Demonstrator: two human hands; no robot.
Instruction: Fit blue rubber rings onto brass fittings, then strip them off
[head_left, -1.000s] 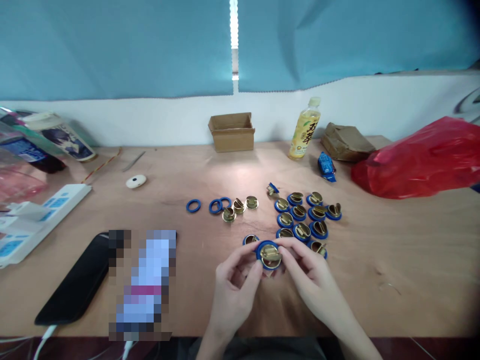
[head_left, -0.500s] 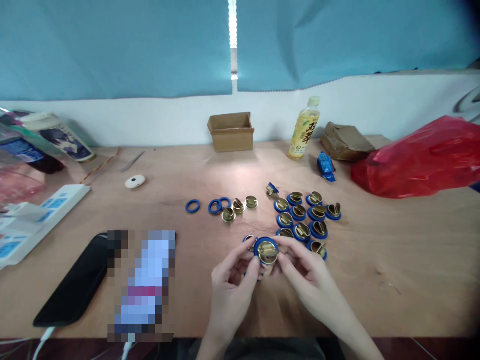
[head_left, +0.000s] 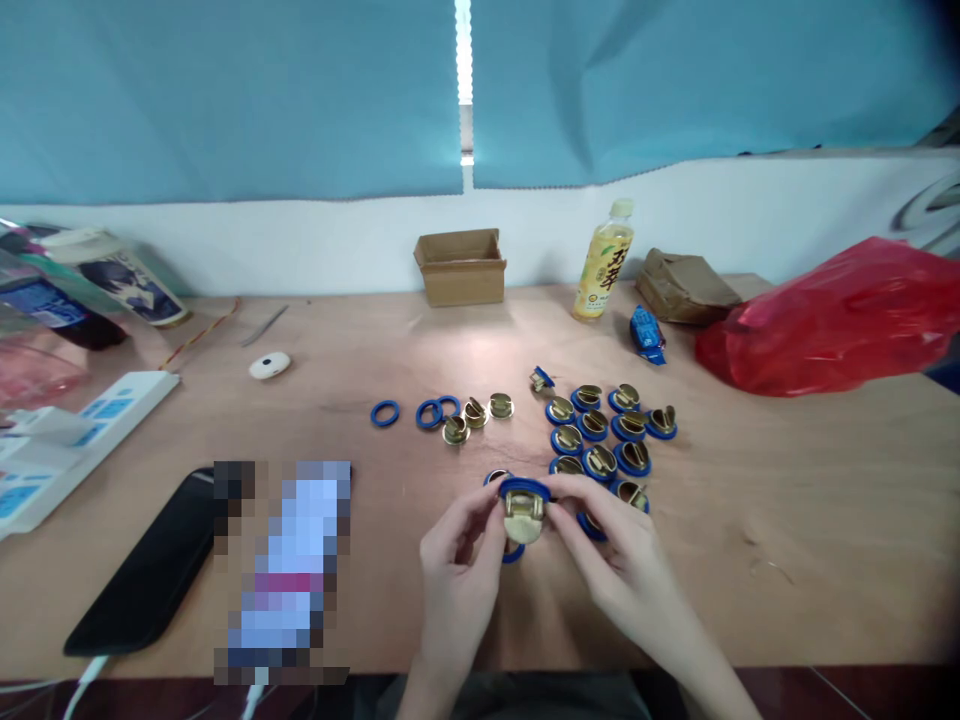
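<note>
Between the fingertips of my left hand (head_left: 463, 565) and my right hand (head_left: 611, 550) is a round gold-coloured metal clip with a blue ring (head_left: 523, 520) around its edge. Both hands pinch it from opposite sides, its gold flap hanging towards me. Under and behind my fingers lie more ringed clips, partly hidden. To the right, several blue-ringed clips (head_left: 600, 462) are grouped on the wooden table (head_left: 375, 590). Left of that group sit 3 gold clips without a blue ring (head_left: 501, 405), beside loose blue rings (head_left: 385, 413).
At the back stand an open cardboard box (head_left: 461, 280) and a yellow drink bottle (head_left: 602, 265). A red plastic bag (head_left: 825, 320) and a brown paper package (head_left: 686, 287) lie at right. Two phones, a black one (head_left: 142, 570) among them, and a power strip (head_left: 97, 430) occupy the left.
The held clip has been tilted: its flap now swings down towards me and the blue ring shows nearly edge-on. Both hands still pinch it in about the same place.
</note>
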